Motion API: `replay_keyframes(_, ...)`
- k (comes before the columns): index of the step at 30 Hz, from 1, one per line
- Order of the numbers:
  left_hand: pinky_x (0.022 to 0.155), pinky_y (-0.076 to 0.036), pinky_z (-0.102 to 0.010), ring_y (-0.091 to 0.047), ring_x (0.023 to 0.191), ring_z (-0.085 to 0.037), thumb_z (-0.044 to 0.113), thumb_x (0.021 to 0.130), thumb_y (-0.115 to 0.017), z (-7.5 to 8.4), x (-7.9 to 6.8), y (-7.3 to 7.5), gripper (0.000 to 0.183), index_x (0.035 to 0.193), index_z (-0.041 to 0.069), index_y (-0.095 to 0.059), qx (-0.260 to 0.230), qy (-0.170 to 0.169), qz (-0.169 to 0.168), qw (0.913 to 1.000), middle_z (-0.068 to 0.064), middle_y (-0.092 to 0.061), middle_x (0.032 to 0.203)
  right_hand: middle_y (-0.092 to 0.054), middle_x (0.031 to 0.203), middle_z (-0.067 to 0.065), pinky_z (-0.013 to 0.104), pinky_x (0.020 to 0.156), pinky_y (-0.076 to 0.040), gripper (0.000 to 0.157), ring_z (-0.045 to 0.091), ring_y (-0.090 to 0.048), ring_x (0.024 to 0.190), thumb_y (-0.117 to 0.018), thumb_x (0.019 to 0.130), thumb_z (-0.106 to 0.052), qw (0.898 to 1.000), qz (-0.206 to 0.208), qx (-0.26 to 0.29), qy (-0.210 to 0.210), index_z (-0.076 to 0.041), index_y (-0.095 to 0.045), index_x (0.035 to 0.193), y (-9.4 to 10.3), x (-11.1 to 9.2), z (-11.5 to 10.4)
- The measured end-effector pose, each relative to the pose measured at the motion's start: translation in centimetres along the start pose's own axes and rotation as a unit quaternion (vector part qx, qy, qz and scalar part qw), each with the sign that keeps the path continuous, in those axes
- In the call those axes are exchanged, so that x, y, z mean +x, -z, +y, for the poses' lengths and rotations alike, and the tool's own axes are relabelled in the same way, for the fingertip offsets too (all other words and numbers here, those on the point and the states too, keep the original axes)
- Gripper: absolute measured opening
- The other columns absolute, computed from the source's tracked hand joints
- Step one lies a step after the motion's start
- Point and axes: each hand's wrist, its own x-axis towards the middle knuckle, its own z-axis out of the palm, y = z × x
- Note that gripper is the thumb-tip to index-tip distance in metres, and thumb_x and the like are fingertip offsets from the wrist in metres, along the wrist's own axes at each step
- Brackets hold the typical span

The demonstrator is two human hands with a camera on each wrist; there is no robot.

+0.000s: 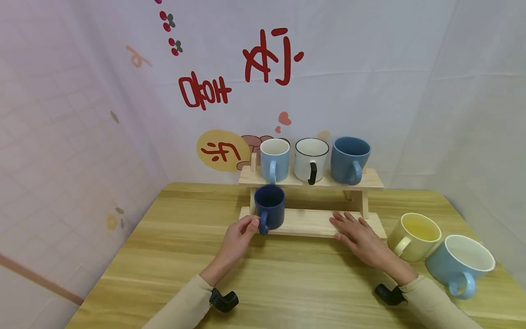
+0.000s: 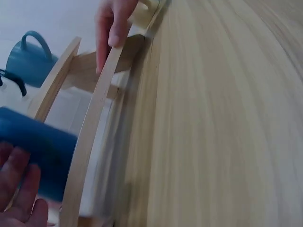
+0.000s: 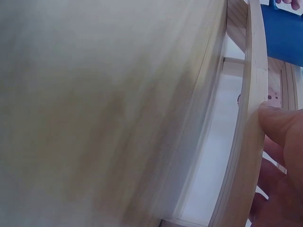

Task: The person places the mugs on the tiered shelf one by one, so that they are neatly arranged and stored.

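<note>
A navy blue mug (image 1: 270,209) stands upright at the left end of the lower board (image 1: 308,221) of a small wooden two-tier rack, its handle turned forward. My left hand (image 1: 240,233) pinches that handle between thumb and fingers. In the left wrist view, curled fingers (image 2: 21,184) lie against the side of the blue mug (image 2: 45,151). My right hand (image 1: 361,240) rests on the right part of the lower board with its fingers spread. The right wrist view shows the thumb (image 3: 279,120) on the board's front edge (image 3: 253,123).
On the top board (image 1: 291,179) stand a light blue mug (image 1: 279,167), a white mug (image 1: 304,162) with black rim and handle, and a darker blue mug (image 1: 343,164). A yellow mug (image 1: 404,244) and a large light blue mug (image 1: 444,265) stand on the table at right.
</note>
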Motion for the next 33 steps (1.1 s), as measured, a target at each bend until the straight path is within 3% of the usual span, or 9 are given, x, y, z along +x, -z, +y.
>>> replay_keyframes(4,0.104,-0.050,-0.050,-0.064,0.119,-0.025,0.023,0.106,-0.061,-0.3,-0.1,1.8,0.026,0.124,0.009,-0.073,0.094,-0.048,0.011,0.9944,-0.004,-0.071,0.126,-0.049,0.154,0.022,0.079,0.108,-0.024,0.047,0.054,-0.035,0.144,-0.065,0.104,-0.019,1.000,0.010,-0.004,0.005,-0.002,-0.058,0.147,-0.1,0.0,0.2)
replay_keyframes(8,0.110,-0.041,-0.063,-0.053,0.136,-0.035,0.030,0.106,-0.061,-0.7,0.2,3.8,0.038,0.136,0.007,-0.065,0.204,-0.081,-0.022,0.9754,-0.011,-0.059,0.145,-0.049,0.154,0.022,0.080,0.107,-0.024,0.047,0.056,-0.036,0.143,-0.065,0.103,-0.019,1.000,0.013,-0.001,0.011,-0.002,-0.058,0.146,-0.1,0.1,0.2)
replay_keyframes(12,0.118,-0.026,-0.067,-0.030,0.152,-0.039,0.043,0.106,-0.058,-1.1,0.5,5.1,0.061,0.153,0.005,-0.050,0.299,-0.066,-0.102,0.9465,-0.014,-0.037,0.165,-0.049,0.154,0.022,0.080,0.107,-0.023,0.047,0.056,-0.036,0.143,-0.065,0.103,-0.019,1.000,0.007,0.003,0.008,-0.002,-0.058,0.146,-0.1,0.0,0.1)
replay_keyframes(16,0.121,-0.013,-0.070,-0.014,0.157,-0.038,0.055,0.105,-0.051,-1.7,0.9,5.7,0.077,0.160,0.004,-0.037,0.368,-0.059,-0.163,0.9137,-0.012,-0.021,0.171,-0.050,0.154,0.023,0.079,0.106,-0.024,0.047,0.056,-0.037,0.142,-0.066,0.102,-0.019,1.000,0.011,0.000,0.009,-0.002,-0.059,0.146,-0.2,-0.1,0.1)
replay_keyframes(19,0.121,-0.013,-0.070,-0.013,0.157,-0.037,0.059,0.106,-0.047,-2.2,1.3,6.0,0.079,0.162,0.005,-0.033,0.403,-0.063,-0.179,0.8951,-0.010,-0.019,0.171,-0.049,0.154,0.022,0.079,0.107,-0.024,0.047,0.055,-0.037,0.143,-0.066,0.103,-0.019,1.000,0.008,0.000,0.006,-0.002,-0.059,0.146,-0.2,0.0,0.1)
replay_keyframes(26,0.120,-0.020,-0.069,-0.023,0.155,-0.038,0.057,0.107,-0.044,-3.2,2.5,6.5,0.075,0.160,0.003,-0.037,0.471,-0.109,-0.204,0.8516,-0.013,-0.028,0.169,-0.048,0.155,0.022,0.079,0.109,-0.022,0.047,0.056,-0.035,0.144,-0.064,0.104,-0.020,1.000,0.004,0.003,0.000,-0.002,-0.058,0.147,-0.2,0.0,0.2)
replay_keyframes(29,0.119,-0.023,-0.068,-0.026,0.154,-0.037,0.052,0.109,-0.044,-3.3,2.8,6.6,0.071,0.160,0.003,-0.038,0.475,-0.115,-0.212,0.8463,-0.014,-0.030,0.168,-0.049,0.154,0.022,0.078,0.109,-0.023,0.045,0.056,-0.036,0.143,-0.064,0.104,-0.019,1.000,0.009,0.016,0.002,-0.001,-0.059,0.145,-0.2,0.0,0.4)
replay_keyframes(31,0.119,-0.025,-0.068,-0.028,0.154,-0.037,0.048,0.110,-0.045,-3.3,2.9,6.7,0.066,0.159,0.004,-0.039,0.472,-0.115,-0.213,0.8477,-0.014,-0.031,0.167,-0.052,0.151,0.022,0.076,0.109,-0.026,0.042,0.054,-0.040,0.141,-0.065,0.104,-0.017,0.999,0.022,0.023,0.005,0.000,-0.062,0.142,0.0,-0.1,0.6)
replay_keyframes(33,0.118,-0.027,-0.067,-0.031,0.152,-0.037,0.042,0.111,-0.046,-3.3,3.0,6.7,0.061,0.158,0.004,-0.041,0.469,-0.116,-0.211,0.8500,-0.014,-0.032,0.166,-0.057,0.148,0.020,0.063,0.116,-0.031,0.039,0.051,-0.046,0.138,-0.065,0.103,-0.015,0.999,0.039,0.024,0.005,0.000,-0.065,0.139,0.2,-0.2,0.7)
